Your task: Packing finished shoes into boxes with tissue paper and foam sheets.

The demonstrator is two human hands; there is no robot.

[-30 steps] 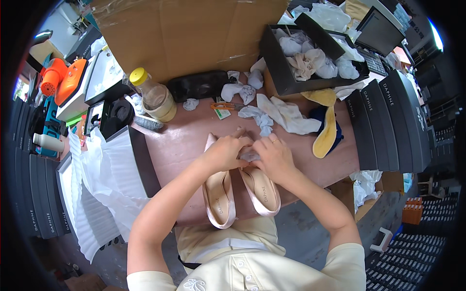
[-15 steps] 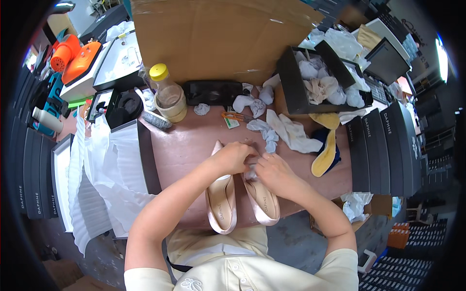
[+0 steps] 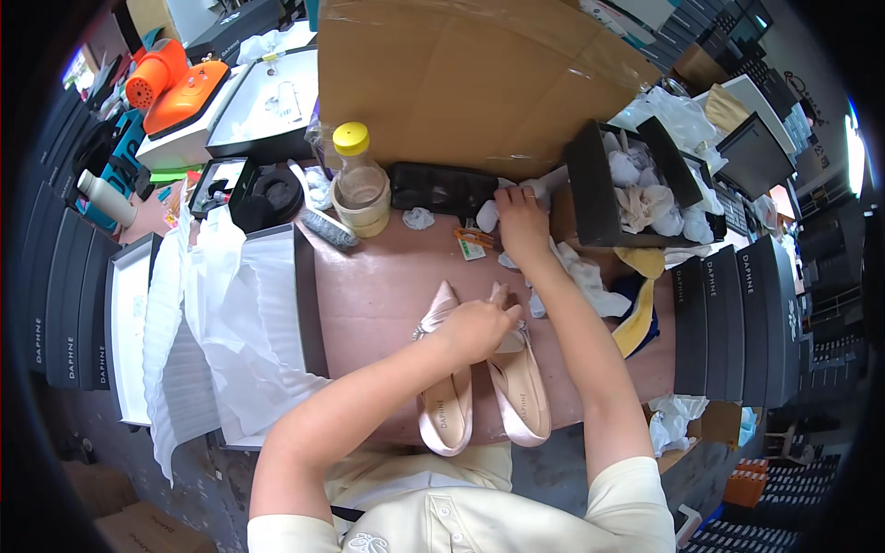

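Observation:
Two beige pointed shoes lie side by side on the brown table, toes pointing away from me: the left shoe and the right shoe. My left hand covers their toes and grips the toe of the right shoe. My right hand reaches forward to the far side of the table, fingers apart on a heap of crumpled white paper beside a black pouch. More white paper lies under my right forearm.
A yellow-capped bottle and a brush stand at the back left. A black box of paper wads is at the back right, with cardboard behind. An open box with white tissue lies left. Yellow insole and dark boxes are right.
My right hand has left the shoes and stretched forward to the crumpled paper at the back of the table. My left hand stays on the shoe toes.

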